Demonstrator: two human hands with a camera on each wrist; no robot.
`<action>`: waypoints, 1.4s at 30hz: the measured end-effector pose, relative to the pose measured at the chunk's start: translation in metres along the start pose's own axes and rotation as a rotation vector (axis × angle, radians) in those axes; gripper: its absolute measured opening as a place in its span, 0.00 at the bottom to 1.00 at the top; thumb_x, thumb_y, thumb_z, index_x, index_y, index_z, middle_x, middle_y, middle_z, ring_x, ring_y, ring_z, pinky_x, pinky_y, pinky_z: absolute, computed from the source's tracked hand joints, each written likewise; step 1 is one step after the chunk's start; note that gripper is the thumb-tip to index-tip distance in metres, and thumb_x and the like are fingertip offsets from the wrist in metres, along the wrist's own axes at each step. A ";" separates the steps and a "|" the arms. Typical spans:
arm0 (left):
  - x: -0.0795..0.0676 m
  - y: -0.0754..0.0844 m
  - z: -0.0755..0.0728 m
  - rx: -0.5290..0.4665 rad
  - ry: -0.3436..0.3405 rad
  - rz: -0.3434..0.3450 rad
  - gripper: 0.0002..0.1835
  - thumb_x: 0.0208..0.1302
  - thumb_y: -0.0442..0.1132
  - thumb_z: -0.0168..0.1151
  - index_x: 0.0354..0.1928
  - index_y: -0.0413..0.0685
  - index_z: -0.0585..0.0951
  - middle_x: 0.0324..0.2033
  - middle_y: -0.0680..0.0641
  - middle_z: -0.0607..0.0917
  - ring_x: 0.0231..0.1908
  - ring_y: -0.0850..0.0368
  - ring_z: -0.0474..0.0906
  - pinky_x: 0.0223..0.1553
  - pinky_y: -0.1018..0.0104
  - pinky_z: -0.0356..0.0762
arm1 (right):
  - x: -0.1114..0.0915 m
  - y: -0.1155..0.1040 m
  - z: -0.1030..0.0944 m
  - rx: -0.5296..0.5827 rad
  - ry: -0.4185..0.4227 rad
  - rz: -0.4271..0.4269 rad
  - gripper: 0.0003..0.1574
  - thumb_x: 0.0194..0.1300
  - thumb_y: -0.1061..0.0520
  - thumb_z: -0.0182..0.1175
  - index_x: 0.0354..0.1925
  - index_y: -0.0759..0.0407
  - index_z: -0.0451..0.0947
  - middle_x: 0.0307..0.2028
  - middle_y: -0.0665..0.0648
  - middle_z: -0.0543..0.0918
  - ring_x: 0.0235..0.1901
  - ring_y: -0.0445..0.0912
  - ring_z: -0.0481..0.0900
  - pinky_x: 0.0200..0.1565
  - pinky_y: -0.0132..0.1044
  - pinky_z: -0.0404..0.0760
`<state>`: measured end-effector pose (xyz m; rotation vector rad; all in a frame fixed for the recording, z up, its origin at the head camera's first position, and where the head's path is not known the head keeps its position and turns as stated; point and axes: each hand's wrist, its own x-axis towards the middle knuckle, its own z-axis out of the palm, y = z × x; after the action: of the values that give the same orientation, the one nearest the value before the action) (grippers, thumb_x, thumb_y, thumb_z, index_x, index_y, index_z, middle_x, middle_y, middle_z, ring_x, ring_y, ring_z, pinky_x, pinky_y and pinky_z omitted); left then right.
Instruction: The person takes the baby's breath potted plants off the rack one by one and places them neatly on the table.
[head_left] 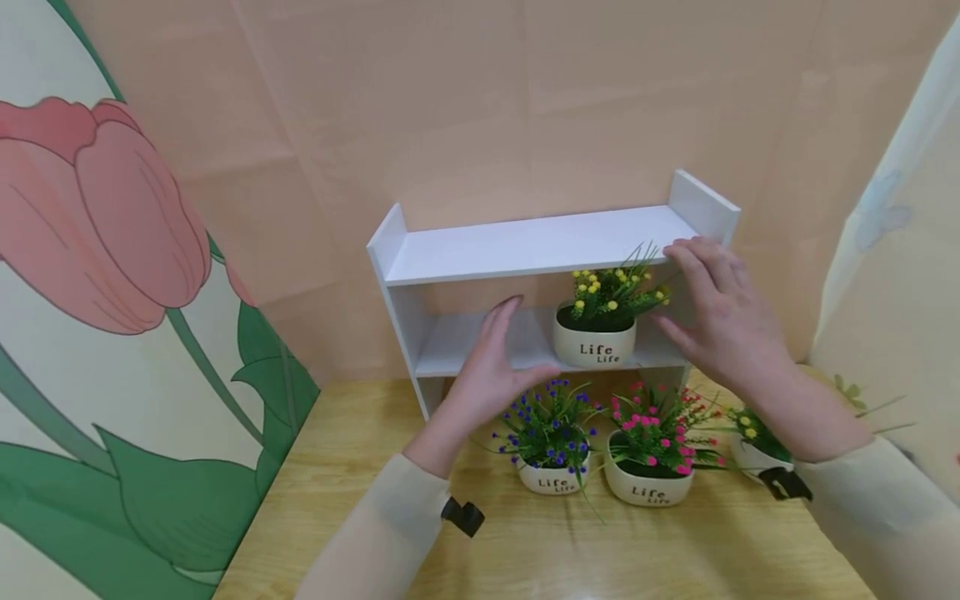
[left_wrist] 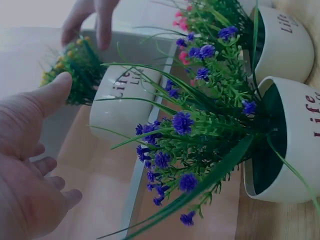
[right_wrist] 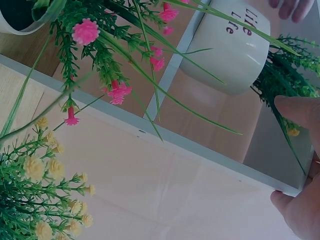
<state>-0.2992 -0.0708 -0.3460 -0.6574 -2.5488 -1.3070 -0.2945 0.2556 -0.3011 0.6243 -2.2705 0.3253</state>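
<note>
On the middle board of a small white shelf (head_left: 525, 246) stands a cream pot marked "Life" (head_left: 596, 346), filled with yellow flowers (head_left: 592, 287). My left hand (head_left: 487, 367) is to the left of this pot and apart from it, fingers extended and thumb spread. My right hand (head_left: 720, 312) is at the shelf's right end, its fingertips by the top board's front edge. In the right wrist view the right thumb (right_wrist: 300, 111) overlaps the leaves, while a fingertip lies at the shelf's corner. Neither hand grips the pot.
In front of the shelf, on the wooden table (head_left: 337, 475), stand a pot with blue flowers (head_left: 553, 479) and one with pink flowers (head_left: 648, 490). Another white pot (head_left: 753, 458) with yellow flowers is partly behind my right forearm. A peach backdrop (head_left: 487, 108) hangs behind.
</note>
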 end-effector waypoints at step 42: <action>0.066 0.005 0.055 -0.043 -0.102 -0.053 0.59 0.66 0.56 0.82 0.88 0.46 0.57 0.83 0.40 0.64 0.80 0.45 0.64 0.78 0.52 0.69 | -0.001 0.001 0.001 0.013 0.019 -0.008 0.65 0.53 0.63 0.86 0.81 0.63 0.62 0.75 0.72 0.65 0.75 0.72 0.62 0.77 0.68 0.64</action>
<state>-0.3535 -0.0041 -0.3504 -0.6868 -2.6428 -1.3824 -0.2954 0.2562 -0.3026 0.6343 -2.2493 0.3413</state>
